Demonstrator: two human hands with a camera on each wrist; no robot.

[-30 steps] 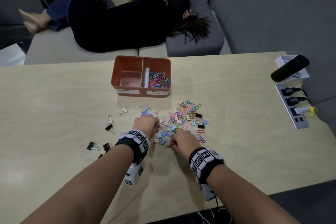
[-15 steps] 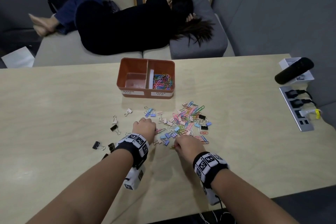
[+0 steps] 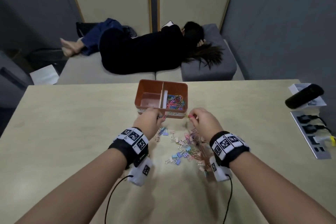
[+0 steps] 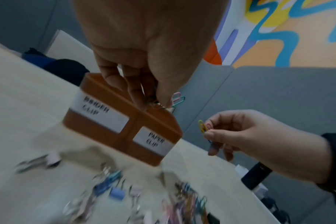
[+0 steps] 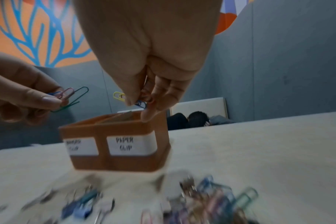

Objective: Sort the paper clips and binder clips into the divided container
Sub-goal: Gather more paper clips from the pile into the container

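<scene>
While both hands hung raised just before the orange divided container (image 3: 148,90), the left hand (image 3: 149,121) pinched a few paper clips (image 5: 70,94) in its grip near the front wall, and the right hand (image 3: 203,121) pinched its own paper clips (image 4: 203,126) beside the container's right front corner. More coloured clips filled the compartment labelled "PAPER CLIP" (image 3: 175,100). Mixed clips (image 3: 183,146) lay scattered on the tabletop (image 3: 72,123) below the wrists.
</scene>
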